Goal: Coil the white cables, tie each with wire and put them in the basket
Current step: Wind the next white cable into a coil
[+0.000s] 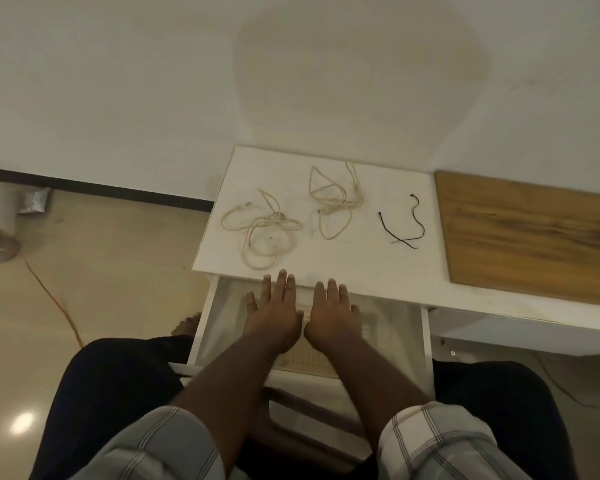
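Left hand [274, 308] and right hand [331, 311]: both flat, fingers straight, side by side, holding nothing. Fingertips reach the near edge of the white worktop [361, 268]; palms hang over an open drawer [219, 327] below it. Something woven and tan under the hands, likely the basket [303, 360], mostly hidden.

Beyond the fingertips, two loose tangles lie untouched: left cable [260, 230], just beyond the left hand, and right cable [333, 206], further back. Two short black wires [407, 225] lie crossed to the right, apart from both cables.

Handling, as judged: cables look light, limp, loops overlapping, so they will snag if pulled from the middle. Best to find a plug end, pinch it, draw the length through. Wires are thin, probably bendable enough to twist; pinch them near an end.
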